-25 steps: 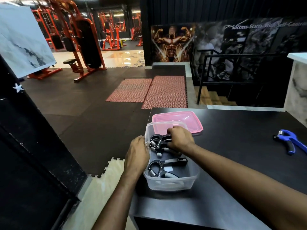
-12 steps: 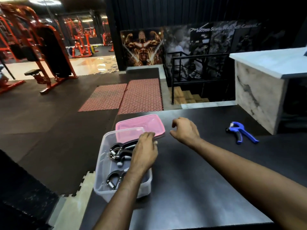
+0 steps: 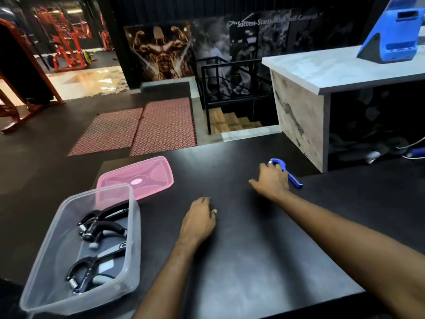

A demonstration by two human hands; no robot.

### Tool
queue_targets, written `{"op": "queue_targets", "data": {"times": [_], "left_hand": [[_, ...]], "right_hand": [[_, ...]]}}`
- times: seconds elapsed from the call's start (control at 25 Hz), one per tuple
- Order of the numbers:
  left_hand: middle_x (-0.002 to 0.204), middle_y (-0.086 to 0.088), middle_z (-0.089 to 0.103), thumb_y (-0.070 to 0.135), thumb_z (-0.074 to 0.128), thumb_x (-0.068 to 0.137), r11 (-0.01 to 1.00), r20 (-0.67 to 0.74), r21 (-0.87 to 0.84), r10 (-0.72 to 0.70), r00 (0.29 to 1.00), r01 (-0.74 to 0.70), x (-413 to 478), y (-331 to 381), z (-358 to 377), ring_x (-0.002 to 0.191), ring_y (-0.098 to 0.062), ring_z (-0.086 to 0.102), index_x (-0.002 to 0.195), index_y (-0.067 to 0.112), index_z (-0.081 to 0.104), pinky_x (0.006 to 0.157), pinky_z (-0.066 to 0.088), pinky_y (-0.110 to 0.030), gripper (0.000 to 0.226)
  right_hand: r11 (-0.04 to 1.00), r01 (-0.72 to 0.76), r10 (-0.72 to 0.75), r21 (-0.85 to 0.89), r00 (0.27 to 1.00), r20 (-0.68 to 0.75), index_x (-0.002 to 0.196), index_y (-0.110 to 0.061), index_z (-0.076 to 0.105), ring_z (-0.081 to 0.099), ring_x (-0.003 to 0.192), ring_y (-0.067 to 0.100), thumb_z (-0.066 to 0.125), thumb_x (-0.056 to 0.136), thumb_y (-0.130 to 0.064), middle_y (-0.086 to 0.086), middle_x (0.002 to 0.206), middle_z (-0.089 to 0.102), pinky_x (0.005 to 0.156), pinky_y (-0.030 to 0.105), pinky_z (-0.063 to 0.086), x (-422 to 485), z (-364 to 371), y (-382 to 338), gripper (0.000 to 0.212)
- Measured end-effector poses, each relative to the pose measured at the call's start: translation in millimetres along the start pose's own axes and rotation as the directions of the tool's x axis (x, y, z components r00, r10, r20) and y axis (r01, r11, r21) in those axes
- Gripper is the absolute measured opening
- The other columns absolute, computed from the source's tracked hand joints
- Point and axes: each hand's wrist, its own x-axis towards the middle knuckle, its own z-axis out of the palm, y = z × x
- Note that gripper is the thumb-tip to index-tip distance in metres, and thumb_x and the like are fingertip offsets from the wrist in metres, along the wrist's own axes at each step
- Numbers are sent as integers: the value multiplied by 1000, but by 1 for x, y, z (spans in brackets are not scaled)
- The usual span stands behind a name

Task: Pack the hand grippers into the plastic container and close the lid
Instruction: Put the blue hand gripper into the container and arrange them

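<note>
A clear plastic container (image 3: 46,256) stands at the table's front left with black hand grippers (image 3: 101,229) lying inside it. Its pink lid (image 3: 147,178) lies flat just behind it, partly under the container's far rim. A blue hand gripper (image 3: 292,176) lies on the black table further right. My right hand (image 3: 272,180) rests over the blue gripper's left part, fingers curled onto it; whether it grips is unclear. My left hand (image 3: 199,223) lies on the table to the right of the container, holding nothing.
The black table (image 3: 253,261) ends at a front edge near the bottom. A marble counter (image 3: 345,67) with a blue device (image 3: 395,31) rises at the back right. Beyond the table's far edge are a stairwell railing (image 3: 230,81) and red floor mats (image 3: 142,130).
My right hand left the container and moved right across the table onto the blue gripper. My left hand came off the container's rim onto the table. The view swung right.
</note>
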Motion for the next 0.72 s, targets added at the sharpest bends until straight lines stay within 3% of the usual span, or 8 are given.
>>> {"op": "queue_targets", "data": {"times": [0.16, 0.32, 0.52, 0.72], "left_hand": [[125, -11, 59, 24, 49, 91, 998, -35, 46, -50, 998, 52, 6, 14, 20, 119, -29, 50, 118, 8, 56, 100, 43, -38, 33], [120, -9, 58, 24, 49, 91, 993, -101, 73, -88, 991, 95, 9, 23, 27, 115, -28, 49, 112, 8, 60, 96, 45, -40, 29], [121, -9, 58, 26, 49, 92, 991, -101, 48, -121, 988, 126, 11, 22, 20, 117, -27, 50, 114, 9, 59, 97, 45, -40, 29], [122, -9, 59, 24, 51, 91, 989, -203, -1, -145, 968, 147, 10, 10, -8, 118, -28, 51, 118, 9, 59, 98, 45, -41, 32]], "right_hand": [[992, -126, 123, 25, 988, 94, 137, -16, 43, 40, 128, 37, 60, 84, -49, 16, 141, 46, 103, 54, 33, 15, 11, 34, 65], [991, -129, 134, -48, 980, 149, 143, -32, 38, 37, 130, 39, 58, 84, -53, 20, 150, 35, 103, 54, 32, 22, 21, 52, 65], [985, -172, 171, 16, 983, 64, 133, -27, 46, 47, 114, 38, 62, 80, -42, 19, 126, 53, 95, 47, 35, 29, 19, 49, 57], [982, -62, 59, 179, 998, 21, 129, -25, 47, 49, 112, 41, 58, 78, -43, 20, 120, 57, 93, 49, 35, 25, 14, 14, 55]]}}
